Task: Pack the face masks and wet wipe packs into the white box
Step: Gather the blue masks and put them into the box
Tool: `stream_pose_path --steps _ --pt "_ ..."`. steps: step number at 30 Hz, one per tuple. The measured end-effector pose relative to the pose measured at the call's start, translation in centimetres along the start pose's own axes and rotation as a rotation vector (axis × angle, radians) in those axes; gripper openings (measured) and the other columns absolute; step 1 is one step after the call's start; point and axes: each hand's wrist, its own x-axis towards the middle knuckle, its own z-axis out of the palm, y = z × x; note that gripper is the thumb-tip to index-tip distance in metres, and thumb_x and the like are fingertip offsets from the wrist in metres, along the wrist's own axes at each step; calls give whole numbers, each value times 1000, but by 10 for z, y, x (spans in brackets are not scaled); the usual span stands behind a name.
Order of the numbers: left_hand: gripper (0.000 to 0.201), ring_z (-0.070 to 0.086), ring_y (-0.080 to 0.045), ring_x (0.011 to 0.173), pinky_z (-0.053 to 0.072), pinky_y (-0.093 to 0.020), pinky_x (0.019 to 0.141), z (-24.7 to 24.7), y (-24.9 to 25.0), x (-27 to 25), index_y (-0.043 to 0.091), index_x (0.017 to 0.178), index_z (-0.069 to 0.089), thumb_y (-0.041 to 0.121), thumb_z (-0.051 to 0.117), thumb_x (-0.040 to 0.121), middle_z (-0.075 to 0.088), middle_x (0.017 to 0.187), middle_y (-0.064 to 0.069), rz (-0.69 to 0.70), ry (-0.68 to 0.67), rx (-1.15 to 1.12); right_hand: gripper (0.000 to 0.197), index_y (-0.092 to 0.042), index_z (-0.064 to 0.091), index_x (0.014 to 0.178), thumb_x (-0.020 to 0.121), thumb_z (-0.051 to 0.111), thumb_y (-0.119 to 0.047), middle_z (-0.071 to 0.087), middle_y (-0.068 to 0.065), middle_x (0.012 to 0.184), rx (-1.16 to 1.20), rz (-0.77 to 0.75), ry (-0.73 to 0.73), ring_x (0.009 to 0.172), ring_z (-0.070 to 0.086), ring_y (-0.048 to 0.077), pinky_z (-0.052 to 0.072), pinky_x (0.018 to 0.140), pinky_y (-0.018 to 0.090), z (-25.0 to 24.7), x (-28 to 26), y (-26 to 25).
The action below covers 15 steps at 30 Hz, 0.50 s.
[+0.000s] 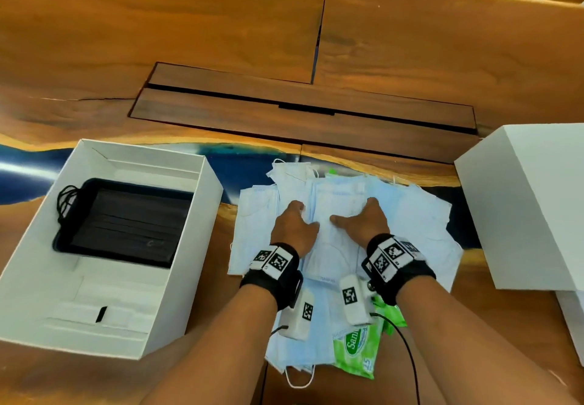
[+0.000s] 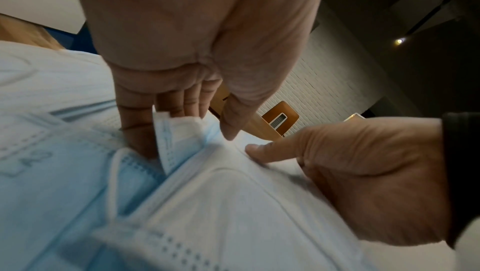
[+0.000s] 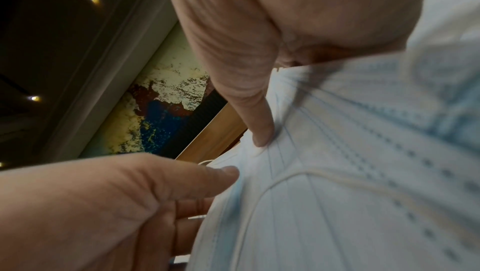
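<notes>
A loose pile of light blue face masks [image 1: 410, 224] lies on the wooden table in front of me. My left hand [image 1: 295, 224] and right hand [image 1: 360, 221] grip a small stack of masks [image 1: 335, 211] on top of the pile from either side. In the left wrist view the left hand [image 2: 182, 135] has its fingers tucked behind a mask edge and its thumb on top. The right hand's thumb [image 3: 259, 131] presses on the stack, and its fingers are hidden behind the masks. A green wet wipe pack [image 1: 355, 352] sticks out from under the pile's near end. The open white box [image 1: 202, 215] stands to the left and holds black masks [image 1: 126, 221].
A large white lid or second box [image 1: 531, 202] stands at the right edge of the table. A dark recessed panel [image 1: 303, 110] runs across the table behind the pile. A thin black cable [image 1: 407, 351] trails from my right wrist.
</notes>
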Motion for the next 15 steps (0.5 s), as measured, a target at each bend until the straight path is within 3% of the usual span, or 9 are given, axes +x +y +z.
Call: stream_pose_path --steps 2,5,7,9,11,13,15 --pt "45 53 -27 122 40 -26 95 2 3 0 9 138 44 22 56 97 54 137 -11 20 12 7 74 -2 40 133 78 80 -31 52 13 134 12 -20 -22 123 53 29 46 100 38 2 3 0" --pt "30 55 -25 116 36 -21 89 2 3 -2 7 128 55 18 47 101 60 128 -9 53 57 -30 58 -1 56 123 80 77 -34 61 13 126 23 -43 -69 115 59 30 49 97 41 -2 6 0" --pt "21 58 -23 103 38 -21 85 -1 2 -4 9 113 62 15 47 100 64 114 -7 62 93 -120 36 -3 65 109 82 77 -25 69 9 110 227 -14 -134 101 66 27 53 93 40 -8 0 1" --pt "14 54 -18 85 41 -24 72 -7 0 -8 10 95 62 14 49 99 63 95 -5 56 117 -222 34 -4 67 111 82 77 -20 73 10 105 460 48 -215 96 70 29 54 93 48 -18 -8 0" --pt "16 54 -20 77 43 -26 65 -14 -2 -14 6 88 63 11 51 97 64 86 -7 21 68 -394 34 -4 66 116 86 73 -17 74 12 106 599 61 -286 97 71 31 54 92 50 -25 -19 -2" --pt "18 64 -33 80 54 -34 72 -20 -1 -24 1 95 68 9 52 95 72 89 -12 -33 -29 -576 28 -4 66 116 89 68 -13 73 14 107 682 49 -356 97 70 31 56 88 46 -28 -32 -2" --pt "21 68 -42 97 56 -50 89 -25 0 -37 4 105 71 9 53 95 75 99 -14 -63 -107 -685 27 -3 66 115 90 66 -12 73 15 107 725 31 -404 94 71 29 58 83 42 -27 -45 -3"
